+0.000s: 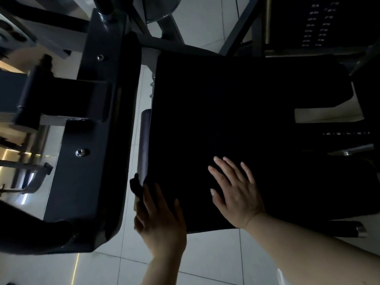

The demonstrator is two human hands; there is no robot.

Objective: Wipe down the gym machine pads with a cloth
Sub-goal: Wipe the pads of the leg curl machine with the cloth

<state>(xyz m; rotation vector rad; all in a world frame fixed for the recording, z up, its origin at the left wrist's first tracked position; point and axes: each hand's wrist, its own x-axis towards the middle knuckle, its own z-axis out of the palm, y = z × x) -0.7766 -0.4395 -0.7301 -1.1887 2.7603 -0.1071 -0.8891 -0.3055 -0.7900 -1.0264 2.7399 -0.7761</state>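
Our right hand (236, 194) lies flat, fingers spread, on the black seat pad (236, 120) at centre frame. Our left hand (160, 219), at the pad's lower left edge, pinches a dark cloth (136, 186) in its grip.

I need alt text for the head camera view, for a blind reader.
Two bare hands work on a black gym machine pad: the right hand lies flat on it, the left hand grips its near-left edge with a dark cloth. Pale floor tiles below.
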